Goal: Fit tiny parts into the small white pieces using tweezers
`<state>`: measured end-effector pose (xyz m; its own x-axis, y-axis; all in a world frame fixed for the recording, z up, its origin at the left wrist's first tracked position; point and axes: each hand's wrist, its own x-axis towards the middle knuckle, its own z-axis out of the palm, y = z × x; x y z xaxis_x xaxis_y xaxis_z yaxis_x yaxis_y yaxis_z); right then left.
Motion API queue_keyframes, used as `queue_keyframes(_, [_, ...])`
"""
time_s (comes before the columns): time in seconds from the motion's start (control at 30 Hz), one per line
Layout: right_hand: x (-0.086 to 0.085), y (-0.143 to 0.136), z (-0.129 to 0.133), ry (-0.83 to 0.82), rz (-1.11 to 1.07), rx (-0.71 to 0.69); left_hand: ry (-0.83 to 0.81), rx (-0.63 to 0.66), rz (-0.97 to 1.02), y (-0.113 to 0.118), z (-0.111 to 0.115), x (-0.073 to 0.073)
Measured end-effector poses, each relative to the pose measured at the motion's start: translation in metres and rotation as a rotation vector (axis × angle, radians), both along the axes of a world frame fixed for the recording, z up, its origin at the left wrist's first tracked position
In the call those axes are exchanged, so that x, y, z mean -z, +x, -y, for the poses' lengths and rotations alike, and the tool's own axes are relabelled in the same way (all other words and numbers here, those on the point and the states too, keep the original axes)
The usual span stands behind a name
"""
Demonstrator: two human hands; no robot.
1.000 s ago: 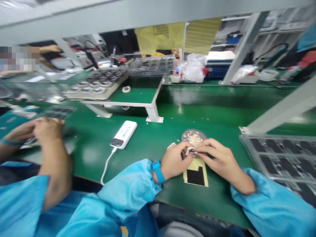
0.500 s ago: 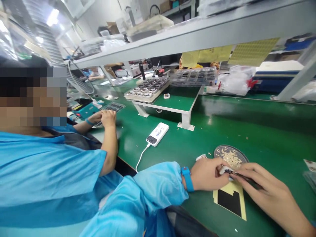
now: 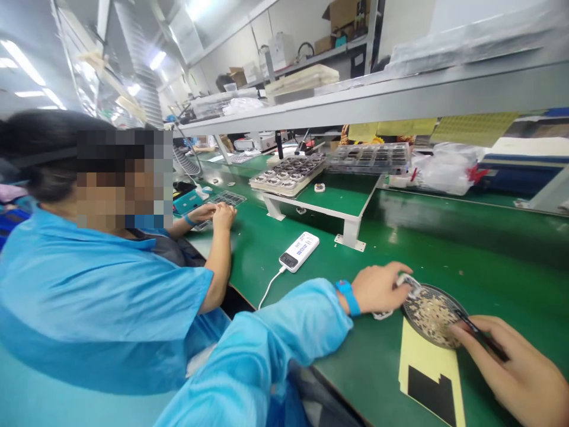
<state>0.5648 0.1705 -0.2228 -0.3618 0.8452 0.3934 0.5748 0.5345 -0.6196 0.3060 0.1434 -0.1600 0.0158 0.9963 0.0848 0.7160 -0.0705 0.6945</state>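
Observation:
My left hand [image 3: 377,289], with a blue band at the wrist, pinches a small white part [image 3: 409,286] at the far left rim of a round dark dish [image 3: 408,314]. Many tiny pale pieces [image 3: 429,314] lie in that dish. My right hand [image 3: 511,356] grips dark tweezers [image 3: 484,338], their tips over the dish's right side. A second white part [image 3: 382,315] lies on the bench, partly covered by my left hand. Below the dish lies a yellow sheet [image 3: 411,350] bearing a black patch [image 3: 431,391].
A white power bank [image 3: 300,252] with a cable rests on the green bench [image 3: 329,302]. Behind it, a low stand [image 3: 351,228] carries a tray of round parts [image 3: 288,175]. A co-worker in blue [image 3: 111,284] sits at left. A shelf [image 3: 333,110] spans above.
My hands have separated. The left has carried the white part to the dish's rim; the tweezers have left that part and now point over the dish. The camera view has shifted.

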Motion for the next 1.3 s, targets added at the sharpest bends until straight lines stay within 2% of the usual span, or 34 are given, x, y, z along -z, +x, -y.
queue_keyframes(0.1, [-0.004,0.001,-0.005,-0.055,0.132,0.001,-0.037,-0.053,0.031,-0.018,-0.055,-0.003])
queue_keyframes(0.2, [-0.005,0.002,-0.005,-0.038,0.147,-0.023,-0.072,-0.109,0.087,-0.029,-0.101,-0.003])
queue_keyframes(0.27, [-0.005,0.002,-0.004,-0.012,0.167,-0.036,-0.063,-0.163,0.107,-0.031,-0.116,-0.001])
queue_keyframes(0.33, [-0.005,0.002,-0.002,0.01,0.185,-0.038,-0.022,-0.21,0.126,-0.031,-0.118,0.003])
queue_keyframes(0.43, [-0.009,0.002,0.002,0.03,0.176,-0.017,0.054,-0.224,0.172,-0.029,-0.1,0.012])
queue_keyframes(0.53, [-0.018,-0.001,0.006,0.047,0.121,-0.023,0.062,-0.174,0.24,-0.032,-0.067,0.02])
queue_keyframes(0.7, [-0.037,-0.008,0.015,0.039,-0.027,-0.044,0.001,-0.054,0.293,-0.052,-0.01,0.025])
queue_keyframes(0.83, [-0.051,-0.01,0.02,0.002,-0.221,-0.052,0.001,-0.015,0.213,-0.055,0.027,0.029])
queue_keyframes(0.9, [-0.056,-0.008,0.022,0.029,-0.302,-0.064,0.067,0.017,0.044,-0.047,0.041,0.03])
queue_keyframes(1.0, [-0.057,-0.005,0.023,0.041,-0.326,-0.055,0.158,0.089,-0.246,-0.034,0.05,0.03])
queue_keyframes(1.07, [-0.056,-0.004,0.023,-0.1,-0.319,-0.025,0.169,0.125,-0.324,-0.029,0.05,0.03])
queue_keyframes(1.13, [-0.055,-0.006,0.023,-0.344,-0.372,-0.025,0.16,0.137,-0.33,-0.028,0.046,0.029])
queue_keyframes(1.2, [-0.054,-0.009,0.023,-0.559,-0.455,-0.094,0.132,0.115,-0.305,-0.03,0.042,0.027])
queue_keyframes(1.3, [-0.052,-0.014,0.025,-0.659,-0.468,-0.252,0.072,0.066,-0.239,-0.029,0.034,0.018])
